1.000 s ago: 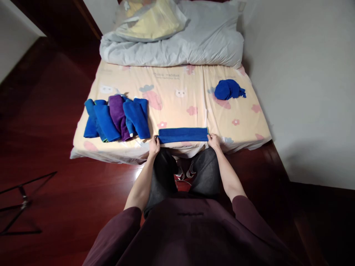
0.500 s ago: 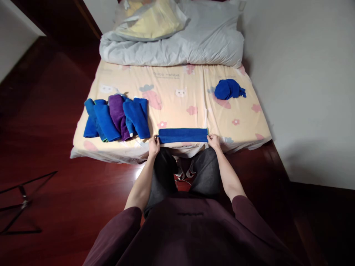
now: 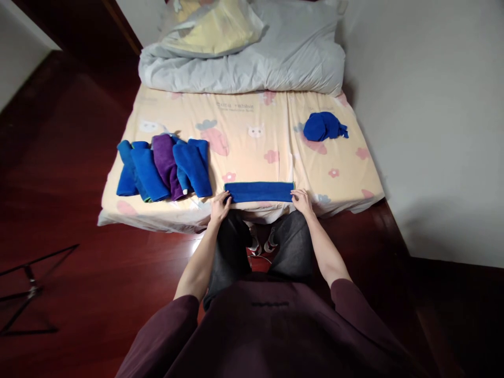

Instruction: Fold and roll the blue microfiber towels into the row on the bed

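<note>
A blue towel (image 3: 259, 191) folded into a long narrow strip lies across the near edge of the bed (image 3: 252, 147). My left hand (image 3: 219, 206) pinches the strip's left end, fingers closed on the cloth. At the right end, my right hand (image 3: 302, 201) grips the strip the same way. Both forearms reach forward from dark red sleeves.
Several folded towels (image 3: 163, 168), blue with one purple, lie in a row on the bed's left side. A crumpled blue towel (image 3: 324, 126) sits at the far right. A grey duvet (image 3: 252, 63) is heaped at the head. Dark wood floor surrounds the bed; a white wall runs along the right.
Both hands have shifted slightly inward along the ends of the strip. The towel stays in the same place on the bed edge.
</note>
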Available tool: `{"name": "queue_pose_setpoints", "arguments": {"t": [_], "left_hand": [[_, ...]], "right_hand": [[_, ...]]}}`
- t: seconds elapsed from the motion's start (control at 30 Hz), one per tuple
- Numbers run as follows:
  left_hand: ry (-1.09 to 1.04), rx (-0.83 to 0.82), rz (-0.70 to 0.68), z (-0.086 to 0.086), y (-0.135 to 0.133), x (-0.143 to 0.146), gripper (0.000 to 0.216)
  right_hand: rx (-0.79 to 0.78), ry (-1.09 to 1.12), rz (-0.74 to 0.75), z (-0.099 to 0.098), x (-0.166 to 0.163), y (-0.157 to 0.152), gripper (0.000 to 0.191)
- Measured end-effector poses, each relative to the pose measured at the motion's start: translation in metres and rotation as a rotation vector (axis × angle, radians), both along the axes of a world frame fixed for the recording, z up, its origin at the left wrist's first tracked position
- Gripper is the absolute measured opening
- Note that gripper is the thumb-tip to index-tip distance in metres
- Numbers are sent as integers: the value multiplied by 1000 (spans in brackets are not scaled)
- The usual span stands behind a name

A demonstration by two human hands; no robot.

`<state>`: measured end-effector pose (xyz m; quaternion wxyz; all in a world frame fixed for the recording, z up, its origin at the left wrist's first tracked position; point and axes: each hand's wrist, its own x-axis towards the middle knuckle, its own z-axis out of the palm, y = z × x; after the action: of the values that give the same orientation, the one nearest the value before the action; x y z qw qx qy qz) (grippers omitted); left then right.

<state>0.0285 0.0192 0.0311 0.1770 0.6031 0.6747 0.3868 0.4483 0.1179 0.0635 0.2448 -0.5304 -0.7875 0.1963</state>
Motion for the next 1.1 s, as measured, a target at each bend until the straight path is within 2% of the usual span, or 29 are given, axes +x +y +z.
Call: {"name": "queue_pose_setpoints", "arguments": {"t": [0.13, 0.3, 0.47, 0.63, 0.77, 1.0, 1.1], "left_hand": [[-12, -32, -35, -2, 2, -3, 45], [-16, -32, -72, -5, 4, -5, 55], [-31, -24, -36, -7, 4, -6, 57], [-33, -3, -9, -5, 0, -7, 54], [-51, -38, 30, -2, -2, -8, 41], [-78, -80, 114, -2, -1, -7, 28], [-178, -68, 193, -1, 0, -6, 26]], "right_hand": [[-18, -25, 18, -3, -1, 0, 20], [-20, -57, 50, -5, 2, 1, 42], [-35, -25, 30, -8, 3, 4, 43], [-30, 46, 24, -10, 3, 7, 39], [-41, 81, -12, -11, 5, 9, 39], [-212, 190, -168, -15, 8, 11, 26], [-249, 254, -197, -15, 7, 11, 27]]}}
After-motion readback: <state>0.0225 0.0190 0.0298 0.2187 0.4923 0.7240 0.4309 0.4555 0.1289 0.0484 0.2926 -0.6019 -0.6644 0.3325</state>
